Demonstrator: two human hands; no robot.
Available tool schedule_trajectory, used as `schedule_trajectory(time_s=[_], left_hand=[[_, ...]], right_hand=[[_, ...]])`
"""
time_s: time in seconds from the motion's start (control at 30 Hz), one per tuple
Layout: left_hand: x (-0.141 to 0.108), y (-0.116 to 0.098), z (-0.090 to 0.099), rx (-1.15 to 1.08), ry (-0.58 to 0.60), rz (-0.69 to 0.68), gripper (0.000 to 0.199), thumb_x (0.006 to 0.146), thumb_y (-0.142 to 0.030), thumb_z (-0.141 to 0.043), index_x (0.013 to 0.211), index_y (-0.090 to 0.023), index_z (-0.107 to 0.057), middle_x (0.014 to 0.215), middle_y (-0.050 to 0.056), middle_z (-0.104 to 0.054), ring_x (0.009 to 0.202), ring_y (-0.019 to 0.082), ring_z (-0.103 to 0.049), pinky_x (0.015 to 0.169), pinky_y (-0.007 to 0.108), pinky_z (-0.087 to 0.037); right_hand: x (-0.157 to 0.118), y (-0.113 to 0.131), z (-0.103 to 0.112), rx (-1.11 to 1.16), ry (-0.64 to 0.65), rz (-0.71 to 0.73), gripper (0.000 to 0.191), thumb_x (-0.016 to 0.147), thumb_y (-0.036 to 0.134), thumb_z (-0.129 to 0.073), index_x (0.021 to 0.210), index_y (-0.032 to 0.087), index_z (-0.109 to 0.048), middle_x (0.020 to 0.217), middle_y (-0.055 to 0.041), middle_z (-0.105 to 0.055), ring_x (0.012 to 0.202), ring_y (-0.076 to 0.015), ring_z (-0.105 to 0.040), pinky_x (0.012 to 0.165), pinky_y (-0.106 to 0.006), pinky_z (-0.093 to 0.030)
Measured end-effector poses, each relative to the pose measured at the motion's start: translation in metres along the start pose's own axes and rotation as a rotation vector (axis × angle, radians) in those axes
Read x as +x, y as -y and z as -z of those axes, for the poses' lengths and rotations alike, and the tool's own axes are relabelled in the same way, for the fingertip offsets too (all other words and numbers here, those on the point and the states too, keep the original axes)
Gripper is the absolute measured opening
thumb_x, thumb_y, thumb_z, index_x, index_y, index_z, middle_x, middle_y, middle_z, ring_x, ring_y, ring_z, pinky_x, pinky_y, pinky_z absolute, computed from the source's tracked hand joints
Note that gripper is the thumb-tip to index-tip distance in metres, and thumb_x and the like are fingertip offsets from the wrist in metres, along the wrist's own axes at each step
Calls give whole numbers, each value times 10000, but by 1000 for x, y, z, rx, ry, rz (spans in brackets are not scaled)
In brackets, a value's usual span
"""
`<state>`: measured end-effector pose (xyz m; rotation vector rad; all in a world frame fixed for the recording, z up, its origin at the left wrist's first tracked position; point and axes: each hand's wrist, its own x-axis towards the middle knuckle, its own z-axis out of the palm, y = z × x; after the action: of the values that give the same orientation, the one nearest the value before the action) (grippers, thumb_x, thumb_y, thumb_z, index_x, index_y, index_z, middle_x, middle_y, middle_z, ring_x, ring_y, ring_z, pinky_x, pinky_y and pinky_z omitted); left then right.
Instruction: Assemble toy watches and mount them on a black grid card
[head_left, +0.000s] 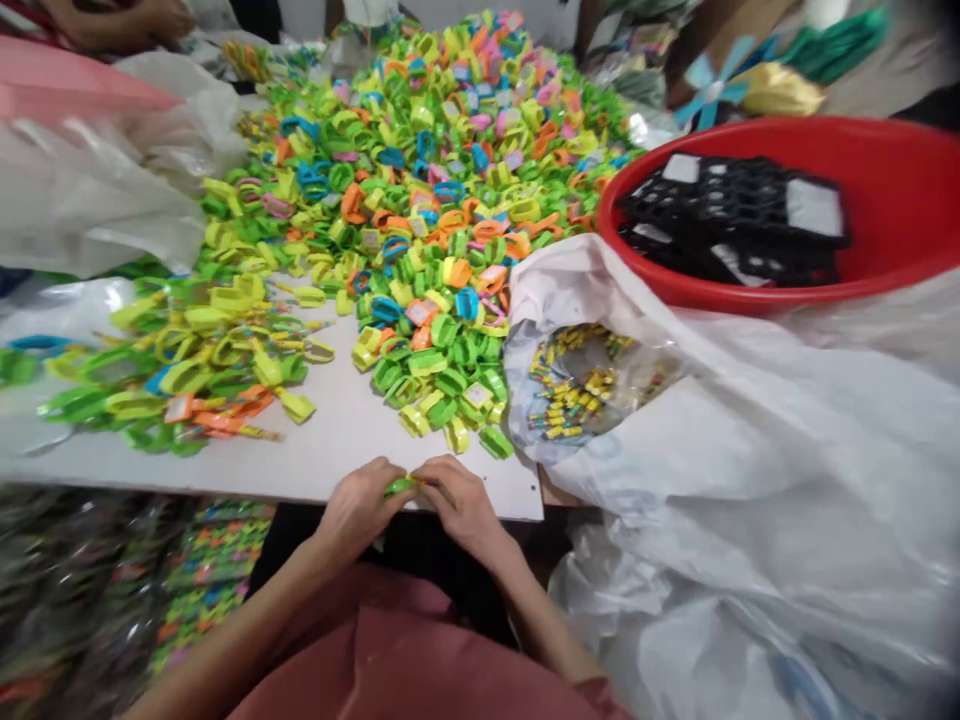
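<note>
At the table's front edge, my left hand (361,508) is closed round a small green plastic band (399,486), partly hidden by my fingers. My right hand (459,500) meets it there, its fingertips pinching a thin yellowish stick, perhaps a short pencil, against the band. Just beyond my hands spreads a big heap of loose plastic bands (427,360) in green, yellow, orange, blue and pink. To the left lies a smaller pile of bands (210,350), several with pencil-like sticks poking out. An open white bag (577,270) on the right holds many short yellow pencils (574,400).
A red basin (900,200) with black mesh-like pieces (735,215) stands at the right, behind the white plastic. Clear plastic bags (135,180) cover the left side. Packed trays of coloured pieces (214,560) lie below the table (330,420) at left. Another person's arm (120,20) shows at top left.
</note>
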<state>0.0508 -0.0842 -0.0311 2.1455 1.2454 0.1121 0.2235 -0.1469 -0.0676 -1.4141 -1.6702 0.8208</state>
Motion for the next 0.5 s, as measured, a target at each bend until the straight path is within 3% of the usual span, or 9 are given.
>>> schedule_trajectory(time_s=[0.23,0.33,0.4,0.5], left_hand=[[-24,-14,-19,79,9,-135,265,915,-194,-396,867,-193,-656,827,43,-654,782,171,-607,748,273,-477],[-21,-4,-16,174,-4,-259,256,919,-191,-415,880,-208,-668,776,34,-632,734,165,-584,704,261,-459],[-7,8,7,260,-75,-277,236,916,-207,-441,906,-211,-677,748,33,-609,713,169,-569,682,261,-450],[21,18,67,464,-350,-52,232,903,-275,-497,984,-157,-679,924,103,-613,829,237,-579,711,319,-470]], right_hand=[[-1,8,27,46,344,21,162,898,173,-510,956,193,-659,985,-67,-676,919,-175,-626,851,-316,-509],[10,13,31,75,395,-4,111,879,194,-560,907,194,-668,911,-35,-689,871,-159,-634,829,-287,-508],[21,11,41,45,309,-33,142,873,221,-580,985,201,-665,935,-32,-688,854,-150,-629,811,-274,-507],[33,-5,78,-160,1,-87,302,887,229,-546,1184,223,-596,1068,-59,-659,865,-160,-611,833,-312,-502]])
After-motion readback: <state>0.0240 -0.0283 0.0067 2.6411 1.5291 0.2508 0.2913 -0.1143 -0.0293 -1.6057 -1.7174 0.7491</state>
